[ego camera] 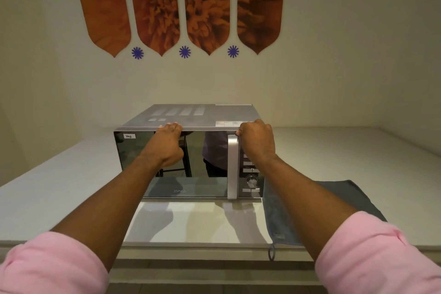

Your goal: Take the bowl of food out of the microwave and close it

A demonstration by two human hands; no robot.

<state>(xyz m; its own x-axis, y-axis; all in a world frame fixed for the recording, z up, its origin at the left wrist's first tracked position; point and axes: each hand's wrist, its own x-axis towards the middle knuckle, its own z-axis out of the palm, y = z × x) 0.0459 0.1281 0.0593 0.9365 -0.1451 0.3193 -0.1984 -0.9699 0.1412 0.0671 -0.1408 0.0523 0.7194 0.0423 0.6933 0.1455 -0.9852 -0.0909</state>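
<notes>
A silver microwave (191, 117) with a dark mirrored door (205, 186) stands on the counter, its door closed. My left hand (167, 144) rests on the top front edge of the microwave, fingers curled over it, palm against the door. My right hand (257, 141) is at the top of the vertical silver door handle (232, 167), fingers wrapped around its upper end. The bowl of food is not visible; the mirrored door hides the inside.
A dark grey towel (334, 200) lies on the white counter (59, 186) right of the microwave, its loop hanging over the front edge. The control panel with a knob (251, 180) sits right of the handle. A wall stands close behind.
</notes>
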